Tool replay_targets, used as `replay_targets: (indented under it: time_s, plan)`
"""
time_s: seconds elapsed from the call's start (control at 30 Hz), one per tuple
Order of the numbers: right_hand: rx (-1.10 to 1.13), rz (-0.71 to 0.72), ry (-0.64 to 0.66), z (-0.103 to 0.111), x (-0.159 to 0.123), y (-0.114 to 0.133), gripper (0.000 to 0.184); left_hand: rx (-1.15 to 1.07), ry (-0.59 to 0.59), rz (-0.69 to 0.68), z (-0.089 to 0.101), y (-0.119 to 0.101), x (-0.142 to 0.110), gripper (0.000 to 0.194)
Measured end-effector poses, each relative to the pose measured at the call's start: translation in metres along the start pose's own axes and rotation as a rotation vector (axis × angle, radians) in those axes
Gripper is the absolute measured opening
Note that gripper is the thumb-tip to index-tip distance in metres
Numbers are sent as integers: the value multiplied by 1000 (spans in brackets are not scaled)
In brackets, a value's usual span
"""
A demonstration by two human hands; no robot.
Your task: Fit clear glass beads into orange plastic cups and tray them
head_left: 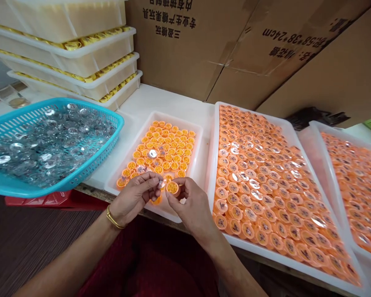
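Note:
In my right hand (190, 202), between thumb and fingers, is a small orange cup (172, 188) filled with yellow candies, its open face turned up. My left hand (139, 192) pinches a clear printed lid (161, 184) close beside the cup's left edge; a small gap seems to part them. Both hands are over the near end of a small white tray (198, 144) holding rows of similar orange cups (173, 144). A few loose clear lids (152, 154) lie on top of those cups.
A blue basket (119, 123) of clear lids stands at left, above a red container (49, 200). To the right are a large white tray (214, 144) of lidded orange cups and another similar tray (330, 173). Stacked bins (80, 62) and cardboard boxes (185, 49) line the back.

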State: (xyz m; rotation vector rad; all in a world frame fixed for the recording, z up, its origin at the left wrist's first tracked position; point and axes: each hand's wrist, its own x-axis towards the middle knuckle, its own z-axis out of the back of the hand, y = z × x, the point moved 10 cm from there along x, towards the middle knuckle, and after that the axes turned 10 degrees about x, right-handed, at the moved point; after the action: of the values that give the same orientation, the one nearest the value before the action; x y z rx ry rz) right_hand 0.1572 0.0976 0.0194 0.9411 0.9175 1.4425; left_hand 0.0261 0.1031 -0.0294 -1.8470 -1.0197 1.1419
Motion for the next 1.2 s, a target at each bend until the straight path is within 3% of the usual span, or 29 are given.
replay_targets:
  time_s: [0.13, 0.27, 0.4, 0.53, 0.7, 0.83, 1.0, 1.2]
  plan:
    - [2, 16, -25, 15, -7, -8, 23, 360, 23, -188, -4, -27, -5, 18]
    - [88, -15, -61, 25, -13, -17, 25, 558, 113, -234, -22, -33, -9, 21]
    - [150, 22, -115, 25, -15, -19, 30, 515, 118, -201, -37, -28, -7, 24]
    - [115, 132, -156, 22, -18, -10, 21, 510, 109, -191, -49, -29, -3, 23]
    - [135, 135, -196, 22, -23, -17, 21, 521, -2, -112, -30, -23, -2, 26]
    - [136, 84, -233, 27, -25, -27, 39, 401, -108, -70, -10, -17, -5, 25]
    - [118, 105, -193, 21, -22, -20, 38, 208, -50, 5, -23, -7, -7, 28]
    - [121, 118, -210, 12, -17, -13, 28, 297, -117, -65, -29, -6, -7, 28]
